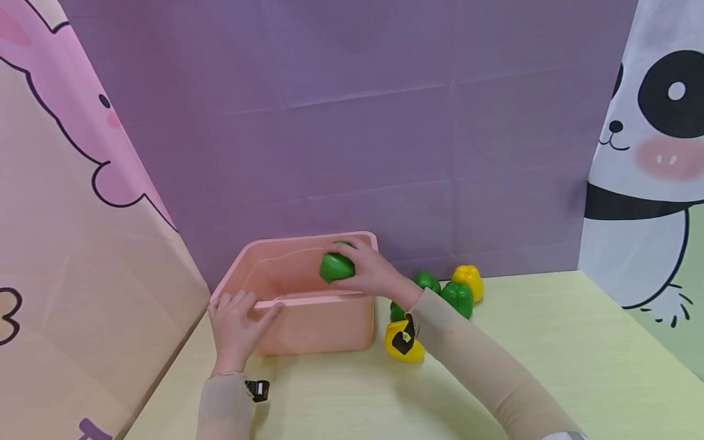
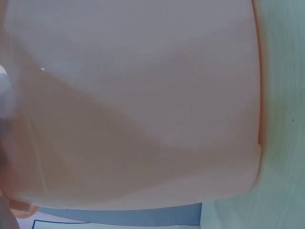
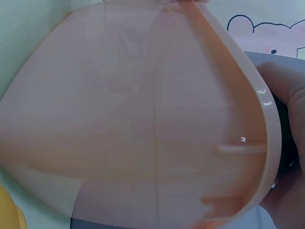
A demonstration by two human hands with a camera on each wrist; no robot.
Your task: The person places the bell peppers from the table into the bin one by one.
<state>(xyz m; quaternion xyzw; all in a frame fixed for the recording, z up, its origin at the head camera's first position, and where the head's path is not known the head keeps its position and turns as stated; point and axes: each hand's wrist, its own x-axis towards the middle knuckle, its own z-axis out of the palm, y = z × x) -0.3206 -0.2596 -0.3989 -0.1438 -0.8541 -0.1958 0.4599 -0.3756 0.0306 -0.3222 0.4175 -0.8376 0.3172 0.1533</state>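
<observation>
In the head view a pink bin [image 1: 324,327] stands against the purple backdrop. My right hand [image 1: 371,269] holds a green bell pepper [image 1: 337,267] over the bin's opening, fingers curled round it. The left hand [image 1: 236,324] grips the bin's near rim at its left corner, thumb along the rim. The bin's outer wall [image 2: 143,105] fills most of the left wrist view. Past the rim [image 3: 272,143] in the right wrist view, the right hand [image 3: 288,95] shows at the edge, the dark pepper [image 3: 285,129] partly hidden beside it.
Right of the bin lie several peppers: a green one [image 1: 458,298] next to a yellow one [image 1: 469,281], another green [image 1: 426,281] behind, one partly hidden by the right wrist, and a yellow one [image 1: 404,342] nearer. Printed cloth walls [image 1: 352,122] enclose the pale table [image 1: 550,342].
</observation>
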